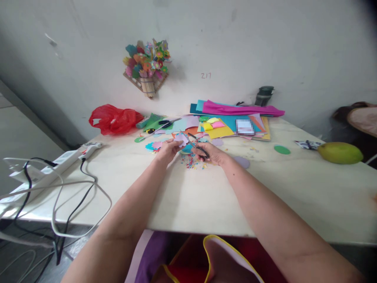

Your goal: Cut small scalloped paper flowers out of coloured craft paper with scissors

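Pale, seemingly scuffed wall (235, 47) behind whitish table (200, 204).

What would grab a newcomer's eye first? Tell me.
Probably the bouquet of colourful craft flowers on the wall, left of centre. Next, the red plastic bag at the back left of the table. Then, centrally, the right hand holding black-handled scissors and the left hand holding lilac scalloped paper.

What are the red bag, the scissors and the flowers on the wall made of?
The bag looks like thin plastic, crinkly and see-through. The scissors seem metal-bladed, with dark, probably plastic handles. The flowers may be paper or foam: flat, matt, cut-out petals.
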A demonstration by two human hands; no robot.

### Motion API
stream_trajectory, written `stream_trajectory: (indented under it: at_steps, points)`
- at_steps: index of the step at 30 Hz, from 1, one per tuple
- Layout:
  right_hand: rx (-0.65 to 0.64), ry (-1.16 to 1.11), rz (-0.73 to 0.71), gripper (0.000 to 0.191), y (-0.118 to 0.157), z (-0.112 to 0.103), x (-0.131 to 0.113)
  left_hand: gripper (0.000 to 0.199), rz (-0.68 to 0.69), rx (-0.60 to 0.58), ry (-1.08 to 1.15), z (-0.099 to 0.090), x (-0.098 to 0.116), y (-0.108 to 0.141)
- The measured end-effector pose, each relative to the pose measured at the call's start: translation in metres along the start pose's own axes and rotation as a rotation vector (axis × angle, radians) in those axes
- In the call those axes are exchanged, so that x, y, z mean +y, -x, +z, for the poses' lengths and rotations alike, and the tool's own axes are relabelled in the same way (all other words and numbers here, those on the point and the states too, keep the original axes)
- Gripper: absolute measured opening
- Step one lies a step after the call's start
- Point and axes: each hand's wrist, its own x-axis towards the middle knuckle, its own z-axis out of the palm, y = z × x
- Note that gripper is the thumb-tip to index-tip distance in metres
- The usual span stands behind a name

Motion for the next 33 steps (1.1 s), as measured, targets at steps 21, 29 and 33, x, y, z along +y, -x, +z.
stream_trajectory:
  at_steps: [21,29,33]
  points:
    - [-0.01,0.062,-0.025,0.027,0.004,0.0,-0.003,0.015,-0.052,-0.049,-0.089,-0.006,0.008,0.002]
    - [-0.039,0.081,-0.026,0.025,0.002,-0.003,-0.001,0.013,-0.078,-0.063,-0.11,-0.006,0.012,0.001]
    - [-0.056,0.097,-0.049,0.024,-0.001,-0.006,0.003,0.012,-0.085,-0.061,-0.109,-0.008,0.011,0.0]
